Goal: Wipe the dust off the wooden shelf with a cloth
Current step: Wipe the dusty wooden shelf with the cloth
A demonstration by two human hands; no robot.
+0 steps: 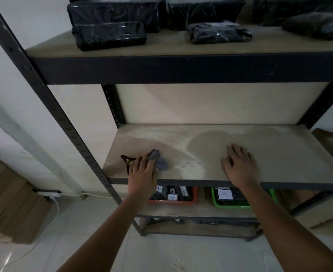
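Note:
The middle wooden shelf (279, 154) of a black metal rack carries pale dust along its back and left, with darker wiped patches in the centre and right. My left hand (142, 173) holds a grey cloth (159, 161) with a black and yellow edge, pressing it on the shelf's front left part. My right hand (240, 165) lies flat, fingers spread, on the wiped area near the front edge.
The upper shelf (161, 44) holds several black wrapped packages (108, 35). Below, an orange tray (173, 195) and a green tray (240, 197) hold labelled items. Cardboard boxes (10, 203) and a white cable (53, 205) lie on the floor at left. Black uprights (112, 107) frame the shelf.

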